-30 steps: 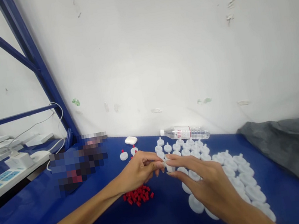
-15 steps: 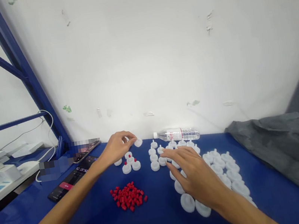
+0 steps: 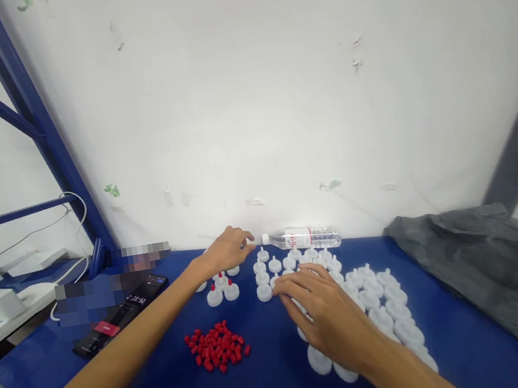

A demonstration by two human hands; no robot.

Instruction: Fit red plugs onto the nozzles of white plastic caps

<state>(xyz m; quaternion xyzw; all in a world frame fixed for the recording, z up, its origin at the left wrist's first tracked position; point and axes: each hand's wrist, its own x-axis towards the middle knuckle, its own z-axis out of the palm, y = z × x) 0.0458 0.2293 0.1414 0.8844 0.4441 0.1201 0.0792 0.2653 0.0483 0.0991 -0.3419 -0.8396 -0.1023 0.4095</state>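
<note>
White caps (image 3: 264, 293), bare-nozzled: many, set on the counter (image 3: 279, 381); nozzles upright where visible. Leftmost file runs away from the person, toward the wall. Its near end lies just left of the right hand's fingertips; its far end, just right of and nearer the person than the left hand's. Remainder lie under and right of the right hand.

Right hand (image 3: 324, 311): over the caps, half-open, thumb apart from fingers; nothing seen in hold. Contact: cannot tell.

Left hand (image 3: 231, 249): fingers loosely curved, fingertips parted, no cap visible between them.

Red-tipped caps (image 3: 231, 290): three plainly seen, beside the left wrist.

Red pieces (image 3: 218, 348): one loose heap, nearer the person.

Clear bottle (image 3: 305, 238): on its side, along the wall.

Change from half a second ago: white cap then pinched in left hand, now absent from it; that hand further right, toward the bottle. Right hand likewise over caps in both.
</note>
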